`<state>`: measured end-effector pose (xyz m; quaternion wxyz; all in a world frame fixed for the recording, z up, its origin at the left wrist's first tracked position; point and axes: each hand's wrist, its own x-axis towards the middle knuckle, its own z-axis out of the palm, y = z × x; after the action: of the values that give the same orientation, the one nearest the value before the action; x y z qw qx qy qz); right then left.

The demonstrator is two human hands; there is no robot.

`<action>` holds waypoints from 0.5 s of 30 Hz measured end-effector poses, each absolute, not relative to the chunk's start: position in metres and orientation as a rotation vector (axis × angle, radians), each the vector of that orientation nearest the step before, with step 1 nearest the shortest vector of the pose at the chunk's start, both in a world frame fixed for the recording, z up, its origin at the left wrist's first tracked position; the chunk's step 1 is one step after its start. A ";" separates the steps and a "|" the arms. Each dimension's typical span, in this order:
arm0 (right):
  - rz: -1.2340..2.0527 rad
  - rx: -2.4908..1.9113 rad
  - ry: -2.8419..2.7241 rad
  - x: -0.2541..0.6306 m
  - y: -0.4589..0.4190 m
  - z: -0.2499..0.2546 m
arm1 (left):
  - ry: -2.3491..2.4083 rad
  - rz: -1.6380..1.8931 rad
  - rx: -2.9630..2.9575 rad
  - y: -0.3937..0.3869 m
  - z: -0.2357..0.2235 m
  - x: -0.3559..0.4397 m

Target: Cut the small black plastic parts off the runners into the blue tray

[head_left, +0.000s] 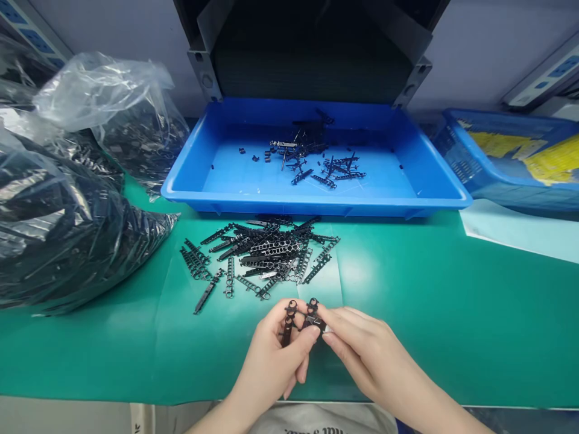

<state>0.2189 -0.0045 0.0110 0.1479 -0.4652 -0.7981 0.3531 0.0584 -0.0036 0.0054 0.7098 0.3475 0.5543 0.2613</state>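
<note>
My left hand (266,358) is closed round a black plastic strip with rings (288,328), which stands roughly upright between its fingers. Close beside it, a second black plastic piece (313,307) with a ring at its top sits where both hands meet. My left thumb presses on this piece, and the fingertips of my right hand (373,346) pinch it from the other side. Fingers cover the lower parts of both pieces. Beyond the hands, a loose pile of black ringed strips (271,250) lies on the green table mat (407,283).
Behind the pile stands a blue tray (316,207) with black strips and small bits inside, under a dark chute (307,60). Clear plastic bags of black parts (67,241) crowd the left. At right are a blue basket (497,175) with yellow contents and a pale sheet (515,229).
</note>
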 end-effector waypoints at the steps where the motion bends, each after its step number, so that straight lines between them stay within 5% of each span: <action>1: 1.019 -1.338 -2.287 0.218 -0.005 0.010 | 1.235 0.591 0.768 -0.004 0.006 0.059; 15: 0.741 -1.346 -2.189 0.213 0.000 -0.003 | 1.175 0.619 0.680 -0.006 0.001 0.059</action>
<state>0.2132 -0.0001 -0.0028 0.2313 -0.4896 -0.7963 0.2695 0.0589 -0.0060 0.0014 0.7345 0.3095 0.5343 0.2815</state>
